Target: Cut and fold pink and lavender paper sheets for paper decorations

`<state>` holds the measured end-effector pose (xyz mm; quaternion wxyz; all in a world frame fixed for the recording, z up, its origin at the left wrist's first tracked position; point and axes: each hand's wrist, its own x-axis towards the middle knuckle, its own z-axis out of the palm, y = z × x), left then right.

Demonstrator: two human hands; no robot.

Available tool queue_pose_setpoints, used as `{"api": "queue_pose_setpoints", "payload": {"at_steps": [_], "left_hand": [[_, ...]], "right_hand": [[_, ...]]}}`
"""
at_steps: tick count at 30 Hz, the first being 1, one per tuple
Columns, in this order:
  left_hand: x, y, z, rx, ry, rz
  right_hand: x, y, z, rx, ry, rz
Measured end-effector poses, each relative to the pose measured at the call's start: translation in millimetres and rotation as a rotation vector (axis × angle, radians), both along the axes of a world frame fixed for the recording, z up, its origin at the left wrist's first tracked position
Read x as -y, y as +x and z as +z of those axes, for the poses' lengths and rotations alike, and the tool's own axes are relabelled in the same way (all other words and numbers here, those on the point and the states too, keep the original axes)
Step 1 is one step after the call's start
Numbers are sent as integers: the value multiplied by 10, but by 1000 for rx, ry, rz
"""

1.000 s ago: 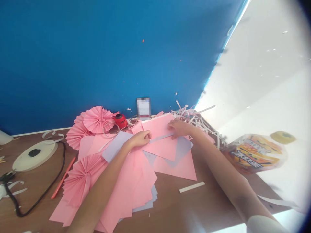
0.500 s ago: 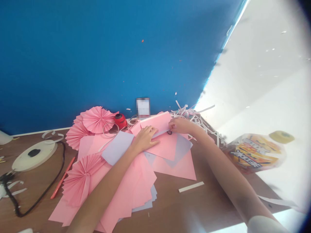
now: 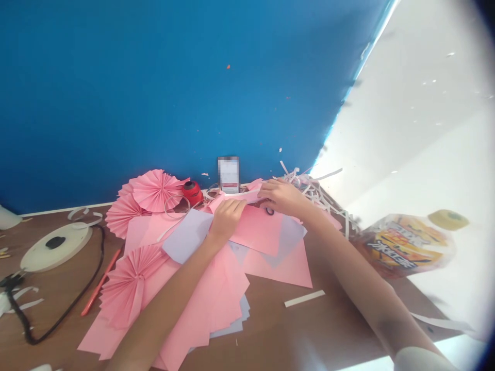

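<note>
Your hands have moved together and lifted the pink sheet [image 3: 242, 196] off the pile. Right hand [image 3: 282, 198] is closed on its right end, left hand [image 3: 228, 221] curled over its left end, lavender sheet [image 3: 187, 234] just beside that hand. Small dark ring [image 3: 269, 211] sits just below your right fingers [image 3: 270, 190]. Pink paper fans [image 3: 157, 190] lie to the left, paper strips [image 3: 313, 190] to the right, red reel [image 3: 192, 192] behind, all on the wooden counter [image 3: 58, 293].
</note>
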<state>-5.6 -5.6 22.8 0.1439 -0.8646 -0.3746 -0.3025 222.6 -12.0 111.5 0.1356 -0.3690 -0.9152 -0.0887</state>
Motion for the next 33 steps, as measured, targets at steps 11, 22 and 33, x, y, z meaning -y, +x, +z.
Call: {"api": "queue_pose_setpoints", "payload": {"at_steps": [11,22,33], "left_hand": [[79,37,-31,-54,-64,22],[-40,-75,-164,17,39,87],[-6,-44,-254,-55,93,46]], "right_hand": [[12,-185,-106,111,87,65],[-160,388,-32,217,-218,-462],[-64,201,-3,-64,-356,-78]]}}
